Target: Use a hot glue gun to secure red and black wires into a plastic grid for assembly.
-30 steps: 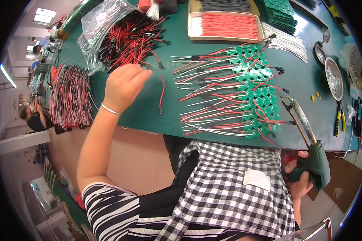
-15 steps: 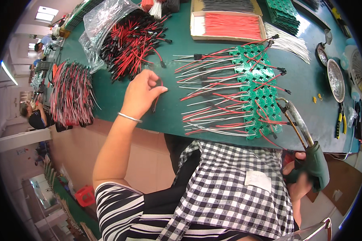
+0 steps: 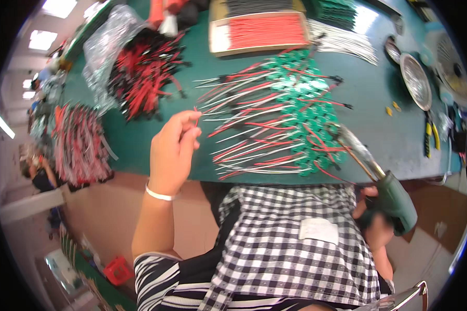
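Note:
Near the left ends of the wire rows, my left hand (image 3: 172,150) is pinched closed on a thin red-and-black wire lead (image 3: 196,120), mostly hidden by the fingers. In my right hand (image 3: 379,232), at the table's front edge, is a soldering gun (image 3: 397,202) with a dark green handle. Its metal tip points up and left, close to the right side of the green circuit boards (image 3: 308,119). Those small round boards lie joined in a panel. Red and white wires (image 3: 254,122) stretch left from them, and several red-black leads with black connectors lie across them.
A pile of red-black leads (image 3: 145,78) spills from a clear plastic bag (image 3: 106,49). Left of it hangs a wire bundle (image 3: 80,145). A box of red wires (image 3: 267,32) and white wires (image 3: 345,41) lie behind. At right are a metal dish (image 3: 416,83), pliers (image 3: 431,136) and a fan (image 3: 451,67).
My left hand has moved away from the lead pile toward the wire ends, still pinching the lead. The whole view has shifted, and the soldering gun stays in my right hand.

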Available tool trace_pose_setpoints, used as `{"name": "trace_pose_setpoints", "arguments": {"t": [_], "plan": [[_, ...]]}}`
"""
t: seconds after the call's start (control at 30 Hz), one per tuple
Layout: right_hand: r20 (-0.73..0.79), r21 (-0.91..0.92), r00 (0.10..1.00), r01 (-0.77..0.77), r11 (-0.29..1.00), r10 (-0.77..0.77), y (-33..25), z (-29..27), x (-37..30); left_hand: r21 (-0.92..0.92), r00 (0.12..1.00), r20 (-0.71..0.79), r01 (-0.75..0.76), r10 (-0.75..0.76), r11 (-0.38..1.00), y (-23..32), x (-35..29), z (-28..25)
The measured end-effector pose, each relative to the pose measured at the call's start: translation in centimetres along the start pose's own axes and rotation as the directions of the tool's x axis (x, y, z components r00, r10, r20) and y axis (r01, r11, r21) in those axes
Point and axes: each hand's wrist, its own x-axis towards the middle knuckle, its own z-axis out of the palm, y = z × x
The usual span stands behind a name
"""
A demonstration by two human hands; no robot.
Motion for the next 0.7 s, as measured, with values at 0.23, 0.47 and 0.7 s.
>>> {"name": "trace_pose_setpoints", "arguments": {"t": [0.23,0.47,0.7], "plan": [[0.047,-0.368,0.997,0.08,0.926,-0.067,-1.8,-0.3,0.7,-0.012,0.831,0.214,-0.524,0.514,0.852,4.9,-1.3,5.8],[0.071,-0.456,0.997,0.023,0.89,0.01,-2.7,-1.4,-1.2,0.006,0.766,0.136,-0.635,0.629,0.772,5.1,-2.1,9.7],[0.087,-0.508,0.984,-0.088,0.857,0.153,-3.5,-1.1,-1.3,0.038,0.788,0.134,-0.611,0.601,0.791,5.0,-3.0,11.2]]}}
